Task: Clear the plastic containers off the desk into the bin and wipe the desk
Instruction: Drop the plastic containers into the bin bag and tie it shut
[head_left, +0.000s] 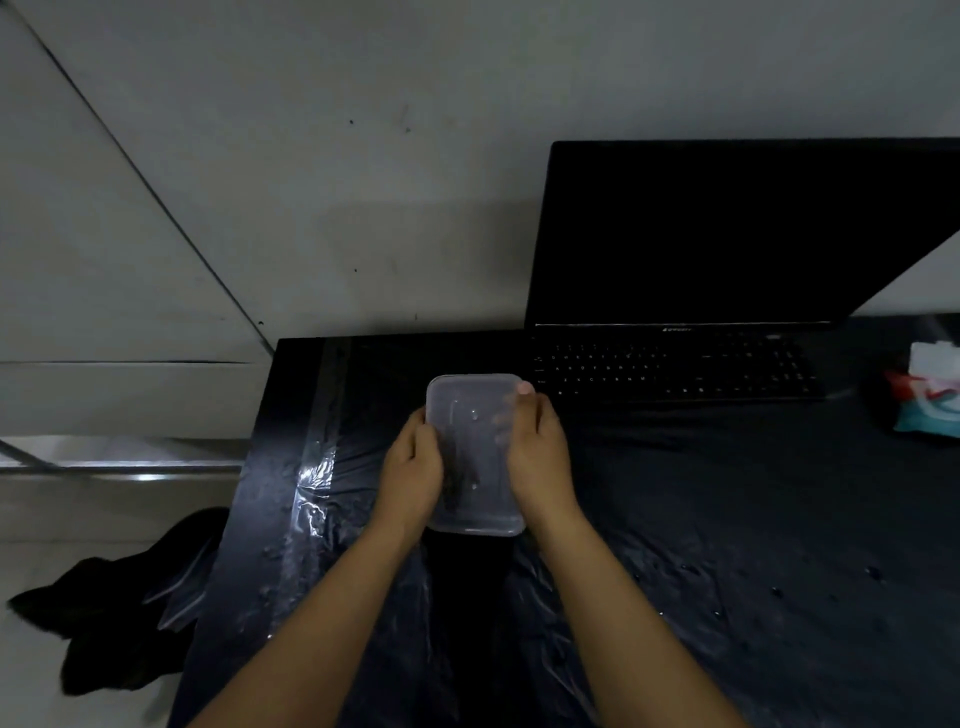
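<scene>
A clear plastic container (475, 452) is held over the near-left part of the desk (727, 519), gripped along its two long sides. The left hand (413, 467) is curled round the left edge; the right hand (535, 452) is wrapped round the right edge, with fingertips seen through the plastic and one finger hooked over the far corner. Something dark appears to lie inside, though what it is cannot be told. For the step in hand, the container is best kept level as it is carried off, so that no residue is tipped out; the bin is probably the dark bag (119, 603) on the floor to the left, but this is only judged. The desk is covered in wrinkled black plastic sheeting, dotted with droplets. An open laptop (675, 312) stands at the far right, and a tissue pack (930, 389) lies beyond it. A pale wall rises behind.
</scene>
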